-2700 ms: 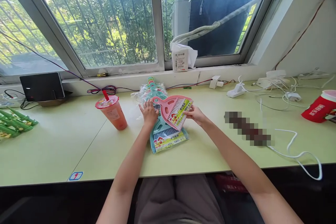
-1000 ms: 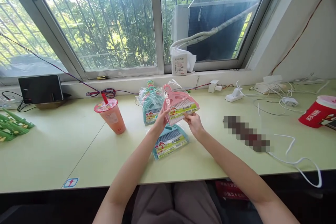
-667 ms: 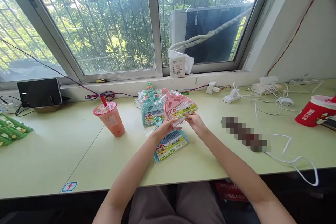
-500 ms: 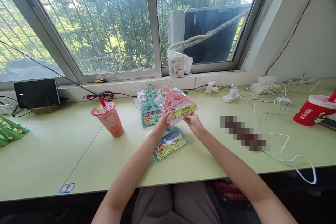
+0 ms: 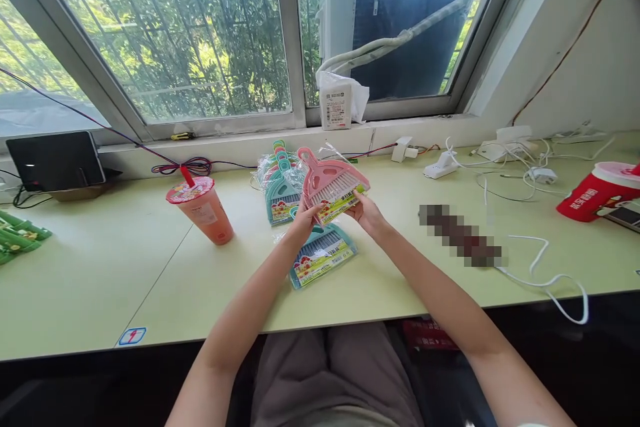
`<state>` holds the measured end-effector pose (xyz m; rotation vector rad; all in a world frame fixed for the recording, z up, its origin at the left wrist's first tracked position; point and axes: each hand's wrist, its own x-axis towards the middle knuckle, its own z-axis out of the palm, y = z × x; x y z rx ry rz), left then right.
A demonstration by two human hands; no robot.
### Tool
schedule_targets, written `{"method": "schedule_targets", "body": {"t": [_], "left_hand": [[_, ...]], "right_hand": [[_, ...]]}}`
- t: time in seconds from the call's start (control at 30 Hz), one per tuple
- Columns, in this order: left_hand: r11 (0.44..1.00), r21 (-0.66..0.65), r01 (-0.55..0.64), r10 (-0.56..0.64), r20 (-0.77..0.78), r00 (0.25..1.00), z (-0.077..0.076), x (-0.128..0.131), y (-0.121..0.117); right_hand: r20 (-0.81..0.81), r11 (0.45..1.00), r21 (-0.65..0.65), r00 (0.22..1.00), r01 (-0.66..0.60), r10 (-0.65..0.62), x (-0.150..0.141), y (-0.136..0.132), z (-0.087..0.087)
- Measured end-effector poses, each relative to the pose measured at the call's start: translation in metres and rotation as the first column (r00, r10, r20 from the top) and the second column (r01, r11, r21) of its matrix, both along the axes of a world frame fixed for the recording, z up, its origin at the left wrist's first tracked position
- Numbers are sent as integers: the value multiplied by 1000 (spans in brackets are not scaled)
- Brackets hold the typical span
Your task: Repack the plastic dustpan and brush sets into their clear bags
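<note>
Moved off the dustpan stack [image 5: 281, 188], left hand [image 5: 304, 220] joins right hand [image 5: 369, 213] in gripping a packaged pink dustpan-and-brush set [image 5: 331, 180], forearms [image 5: 257, 297] converging forward.

"What's the pink dustpan [image 5: 331, 181] made of?"
"Smooth plastic, by the look, in glossy clear wrap [image 5: 345, 163]."
"And the far window frame [image 5: 291, 47]?"
"Dull metal. The near trousers [image 5: 333, 367] are matt cloth."
</note>
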<state>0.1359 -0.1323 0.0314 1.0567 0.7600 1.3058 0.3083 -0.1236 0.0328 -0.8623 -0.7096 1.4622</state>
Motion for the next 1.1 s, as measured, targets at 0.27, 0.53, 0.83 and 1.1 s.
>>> {"method": "schedule_targets", "body": {"t": [0.27,0.53,0.83,1.1], "left_hand": [[994,86,70,-59,-116,992,-1,7,-4],[984,162,-73,90,-103,991,1,8,-3],[993,91,71,-55,-176,983,9,4,-11],[959,-6,284,-278,-216,936,14,13,-21]], "right_hand": [[18,986,-74,989,146,-145,5,6,-9],[14,996,87,1000,-18,17,4,0,1],[-29,978,194,997,73,-69,-3,-6,-5],[-90,954,246,984,171,-153,1,-8,1]]}}
